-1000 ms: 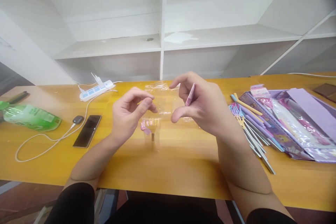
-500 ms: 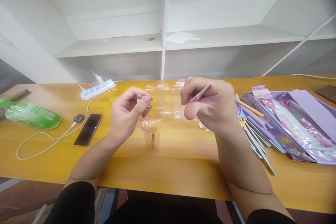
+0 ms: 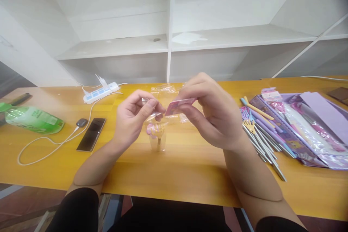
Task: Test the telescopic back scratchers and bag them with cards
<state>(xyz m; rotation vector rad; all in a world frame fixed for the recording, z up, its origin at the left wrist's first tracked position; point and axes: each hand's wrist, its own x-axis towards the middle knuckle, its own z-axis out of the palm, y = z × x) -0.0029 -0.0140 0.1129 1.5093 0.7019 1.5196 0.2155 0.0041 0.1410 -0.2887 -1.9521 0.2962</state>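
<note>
My left hand [image 3: 132,114] is closed, pinching the top of a clear plastic bag [image 3: 163,144] between thumb and fingers. Hanging below it, inside the bag, is what looks like a small back scratcher [image 3: 158,130] with a yellow and pink head and a short stem. A small pink printed card [image 3: 175,106] is pinched between the thumb and fingers of my right hand [image 3: 214,110]. The card's left end is close to the left fingertips and the bag's mouth; whether they touch I cannot tell.
Clear bags [image 3: 164,92] lie behind my hands. To the right are several metal-rod back scratchers [image 3: 265,136] and a purple box [image 3: 292,137] holding packaged items. Leftward lie a phone [image 3: 91,135], a cabled black earbud case [image 3: 81,123], a power strip [image 3: 102,92] and a green bottle [image 3: 35,119].
My right hand has moved left with the pink card, turning so the card now points toward the bag's top. The left hand has barely moved and keeps its hold.
</note>
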